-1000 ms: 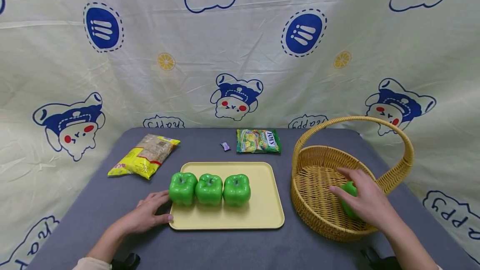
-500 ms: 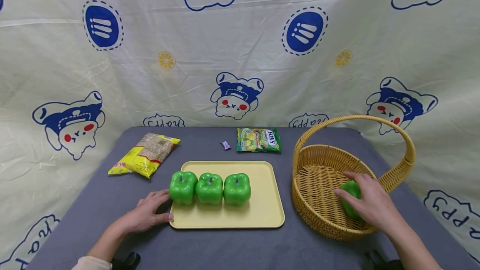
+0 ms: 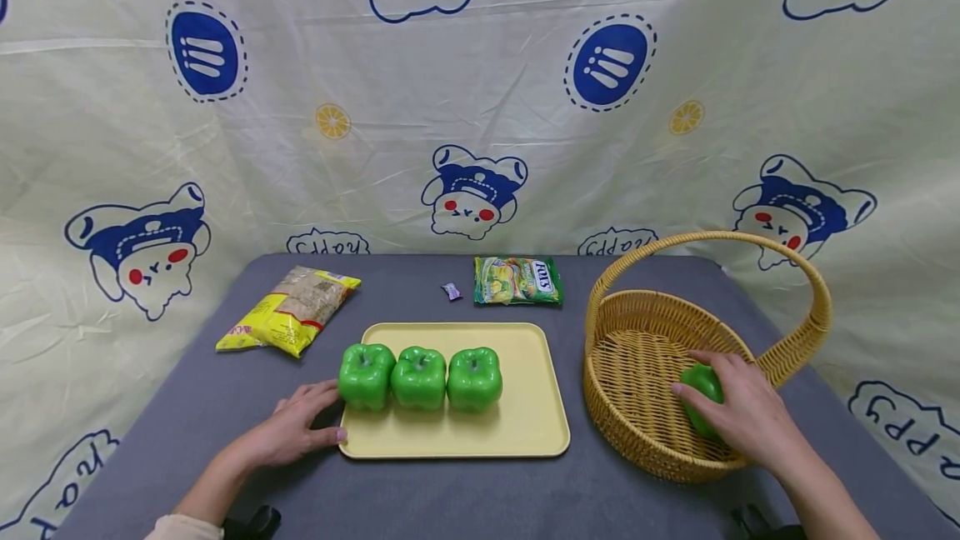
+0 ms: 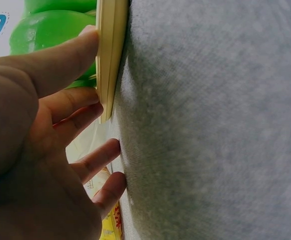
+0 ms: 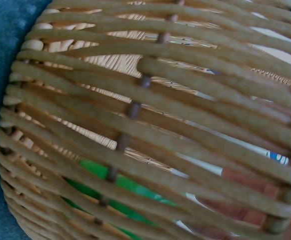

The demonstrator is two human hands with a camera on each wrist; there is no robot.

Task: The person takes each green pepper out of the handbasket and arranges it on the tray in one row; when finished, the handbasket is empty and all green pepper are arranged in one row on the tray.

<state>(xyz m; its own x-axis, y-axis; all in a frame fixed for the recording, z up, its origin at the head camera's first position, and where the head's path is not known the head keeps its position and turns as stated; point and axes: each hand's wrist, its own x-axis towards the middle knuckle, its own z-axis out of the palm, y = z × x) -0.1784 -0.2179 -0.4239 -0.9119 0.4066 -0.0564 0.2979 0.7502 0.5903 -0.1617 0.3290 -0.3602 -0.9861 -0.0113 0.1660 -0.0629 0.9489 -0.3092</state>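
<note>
Three green bell peppers stand in a row on a cream tray. At the tray's left edge, my left hand touches the rim with its thumb and some fingertips, fingers mostly straight; the left wrist view shows the thumb on the rim. My right hand reaches into the wicker basket and grips another green bell pepper between thumb and fingers. In the right wrist view, the basket's woven wall covers most of that hand, and the green pepper shows through the gaps.
A yellow snack bag lies at the back left of the grey table. Behind the tray are a small purple wrapped candy and a green packet. The basket's tall handle arches over its opening.
My right hand has shifted slightly right, and its thumb and fingers have come in closer around the pepper in the basket. The left hand stays at the tray's edge.
</note>
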